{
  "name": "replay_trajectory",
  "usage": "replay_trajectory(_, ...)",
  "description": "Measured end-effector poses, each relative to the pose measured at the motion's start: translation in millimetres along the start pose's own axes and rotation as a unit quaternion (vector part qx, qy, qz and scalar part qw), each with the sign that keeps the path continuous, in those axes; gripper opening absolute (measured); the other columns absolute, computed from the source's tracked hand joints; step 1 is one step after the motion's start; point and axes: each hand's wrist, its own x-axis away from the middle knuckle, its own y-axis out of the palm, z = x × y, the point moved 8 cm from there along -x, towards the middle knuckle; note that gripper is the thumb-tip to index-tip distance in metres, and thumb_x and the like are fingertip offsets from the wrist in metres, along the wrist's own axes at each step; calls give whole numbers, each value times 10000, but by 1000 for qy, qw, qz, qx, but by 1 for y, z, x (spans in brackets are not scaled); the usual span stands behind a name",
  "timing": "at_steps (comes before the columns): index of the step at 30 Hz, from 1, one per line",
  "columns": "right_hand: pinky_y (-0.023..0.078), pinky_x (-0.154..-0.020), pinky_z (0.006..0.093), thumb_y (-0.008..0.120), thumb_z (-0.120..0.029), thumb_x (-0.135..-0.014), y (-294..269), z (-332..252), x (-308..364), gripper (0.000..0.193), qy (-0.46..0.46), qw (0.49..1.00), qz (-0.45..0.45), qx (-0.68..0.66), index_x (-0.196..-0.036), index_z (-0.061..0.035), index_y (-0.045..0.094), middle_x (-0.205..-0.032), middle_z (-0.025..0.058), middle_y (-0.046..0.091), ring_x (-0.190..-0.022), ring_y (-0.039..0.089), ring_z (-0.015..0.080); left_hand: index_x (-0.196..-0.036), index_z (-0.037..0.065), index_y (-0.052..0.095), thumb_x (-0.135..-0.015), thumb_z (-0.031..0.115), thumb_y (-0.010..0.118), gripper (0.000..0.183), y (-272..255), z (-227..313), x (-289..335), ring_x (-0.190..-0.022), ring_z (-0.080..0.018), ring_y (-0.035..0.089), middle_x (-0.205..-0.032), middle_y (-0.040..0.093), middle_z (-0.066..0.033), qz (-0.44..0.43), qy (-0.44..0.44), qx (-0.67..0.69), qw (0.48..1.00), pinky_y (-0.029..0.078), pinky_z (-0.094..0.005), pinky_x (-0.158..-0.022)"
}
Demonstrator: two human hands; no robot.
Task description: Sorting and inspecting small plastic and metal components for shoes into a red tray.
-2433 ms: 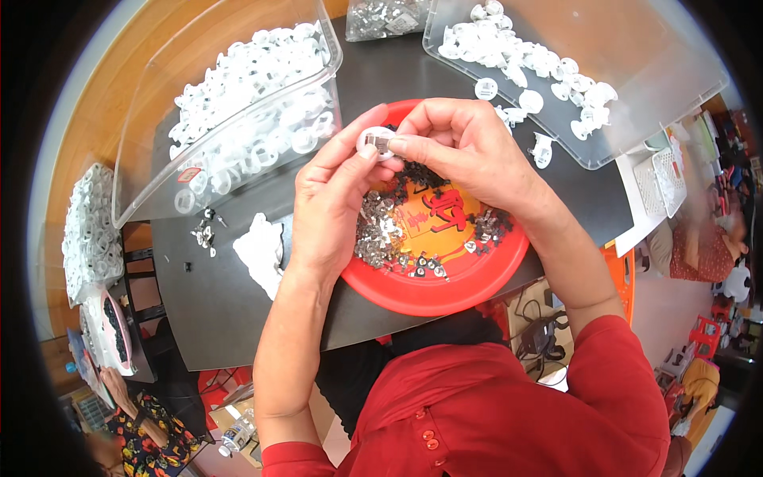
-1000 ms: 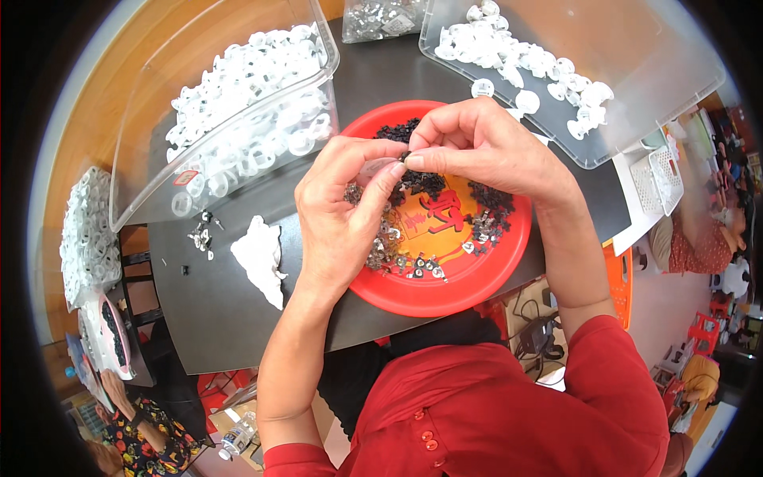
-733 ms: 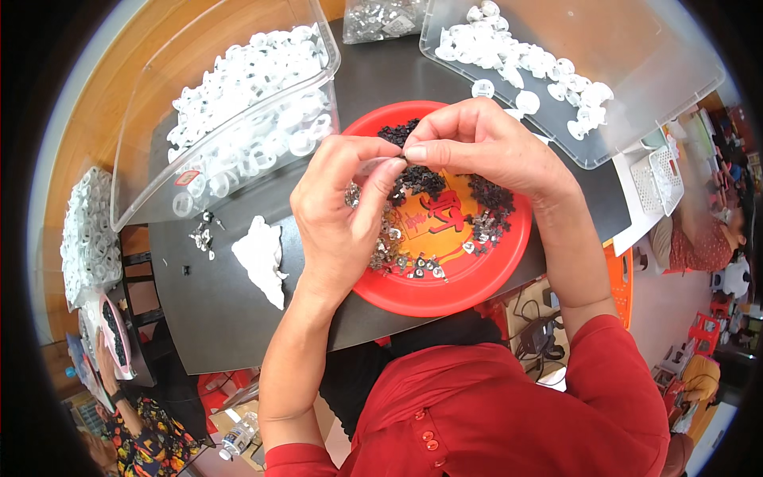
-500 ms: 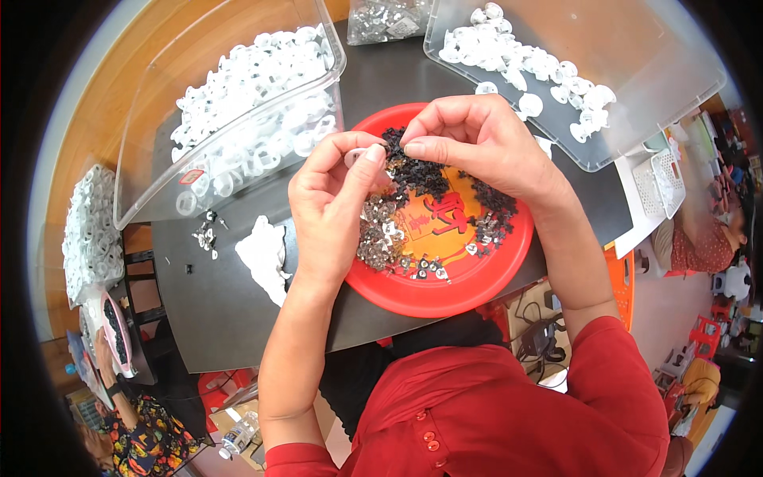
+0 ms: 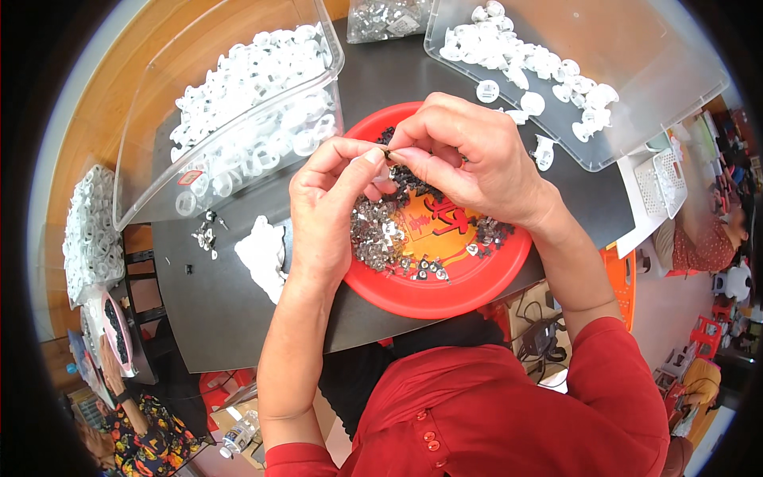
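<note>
Over a round red tray (image 5: 445, 304), my left hand (image 5: 324, 199) pinches a small white plastic part (image 5: 383, 173), mostly covered by the fingers. My right hand (image 5: 481, 163) is closed, thumb and forefinger on a tiny dark piece (image 5: 388, 153) that meets the left fingertips; its exact kind is too small to make out. Small silver metal pieces (image 5: 377, 238) lie heaped on the tray's left side. Little black pieces (image 5: 413, 183) are piled at its far side, partly hidden under my hands.
White round plastic parts fill a clear bin (image 5: 230, 151) at far left. Another clear bin (image 5: 636, 95) at right holds more, with a few loose white parts (image 5: 544, 151) beside it. A crumpled white cloth (image 5: 261, 258) lies left of the tray. Another person's arm (image 5: 119, 381) shows at lower left.
My right hand has moved left, bringing its fingertips against those of my left hand. The white part has turned lower behind the left fingers. At lower left, the other person's arm has shifted.
</note>
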Motion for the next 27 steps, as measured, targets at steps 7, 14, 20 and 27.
replay_trajectory(7,488,-595,338,649,-77,-814,2,2,-2,99,15,1000,-13,12,-860,-14,588,-805,92,582,-694,611,240,-929,21,656,-897,147,617,136,0,-3,0,-711,-90,585,-792,644,-33,-1,-31,23,999,438,-224,-661)
replay_trajectory(14,494,-588,332,648,-86,-821,1,6,-1,98,32,999,1,22,-856,-14,592,-809,97,582,-686,621,231,-923,20,658,-892,161,631,147,0,-5,0,-715,-83,574,-840,663,-49,-5,-39,10,999,438,-223,-667)
replay_trajectory(20,496,-590,331,649,-86,-821,1,5,0,96,29,999,3,20,-858,-12,601,-806,96,586,-692,627,227,-938,24,660,-889,173,646,157,1,-7,0,-722,-78,576,-866,668,-49,-5,-49,10,999,442,-219,-669)
replay_trajectory(27,497,-588,329,657,-83,-817,-1,2,0,98,26,999,17,16,-859,-7,613,-804,100,596,-676,627,225,-987,32,652,-873,152,674,167,2,-8,1,-742,-80,587,-898,674,-48,-16,-38,10,999,455,-222,-689)
